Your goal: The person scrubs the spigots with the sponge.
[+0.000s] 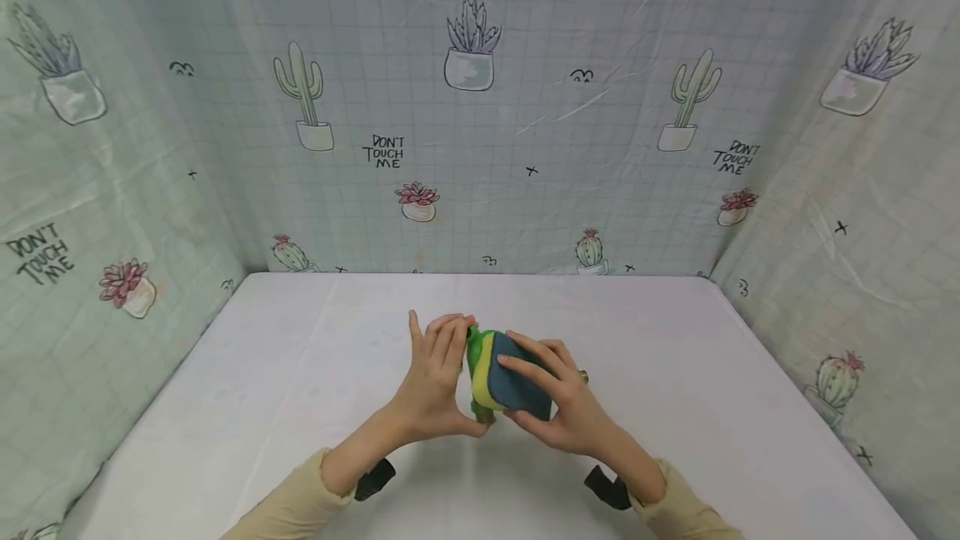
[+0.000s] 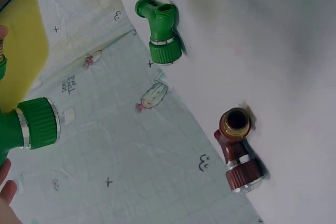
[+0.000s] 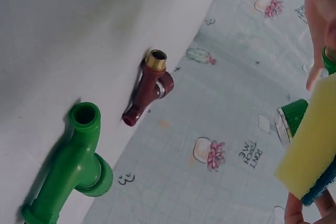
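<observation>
In the head view my left hand (image 1: 431, 390) holds a green tap (image 1: 476, 346) between fingertips at its upper end and the thumb at its brass-threaded lower end. The tap's ribbed knob (image 2: 39, 123) shows in the left wrist view. My right hand (image 1: 566, 398) grips a sponge (image 1: 519, 380), blue on one side and yellow on the other. The sponge's yellow side lies against the tap, covering much of it in the head view. Both things are raised above the white table.
On the white table (image 1: 337, 332) lie a second green tap (image 2: 163, 27) and a dark red tap (image 2: 236, 153) with a brass threaded end. The right wrist view shows the same green tap (image 3: 68, 166) and red tap (image 3: 147, 90). Patterned cloth (image 1: 480, 148) encloses the table's back and sides.
</observation>
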The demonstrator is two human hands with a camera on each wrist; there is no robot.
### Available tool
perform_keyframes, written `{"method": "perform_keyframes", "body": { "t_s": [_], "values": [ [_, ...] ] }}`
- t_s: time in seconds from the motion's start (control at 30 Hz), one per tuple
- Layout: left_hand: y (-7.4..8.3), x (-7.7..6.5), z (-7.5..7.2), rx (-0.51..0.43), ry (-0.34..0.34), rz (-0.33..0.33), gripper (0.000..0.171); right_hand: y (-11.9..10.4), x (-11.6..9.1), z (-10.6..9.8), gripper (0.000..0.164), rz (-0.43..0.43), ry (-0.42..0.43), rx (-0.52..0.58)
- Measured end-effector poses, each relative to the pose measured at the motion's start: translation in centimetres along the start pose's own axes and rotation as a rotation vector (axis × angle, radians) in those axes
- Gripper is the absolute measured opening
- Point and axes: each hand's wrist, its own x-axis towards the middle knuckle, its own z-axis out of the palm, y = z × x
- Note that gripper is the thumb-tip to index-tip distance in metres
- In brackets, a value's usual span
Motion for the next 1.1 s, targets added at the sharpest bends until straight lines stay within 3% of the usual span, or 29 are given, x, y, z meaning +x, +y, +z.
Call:
{"method": "perform_keyframes", "body": {
  "t_s": [0.43,0.63,0.7,0.83,1.1],
  "values": [
    [0.3,-0.4,0.1,0.009,-0.006,0.111,0.117,0.4,1.6,-1.1,0.059,0.287,-0.066,0.057],
    [0.7,-0.7,0.2,0.051,-0.009,0.241,0.117,1.2,2.0,-1.7,0.056,0.397,-0.109,0.049],
    [0.8,-0.8,0.2,0.063,0.002,0.267,0.117,1.4,2.0,-1.8,0.055,0.410,-0.121,0.043],
    [0.9,-0.7,0.0,0.057,0.037,0.251,0.116,1.6,2.2,-2.0,0.055,0.416,-0.087,0.044],
    [0.9,-0.4,0.1,0.029,0.094,0.198,0.114,1.0,1.1,-1.4,0.063,0.333,0.010,0.082]
  ]
}}
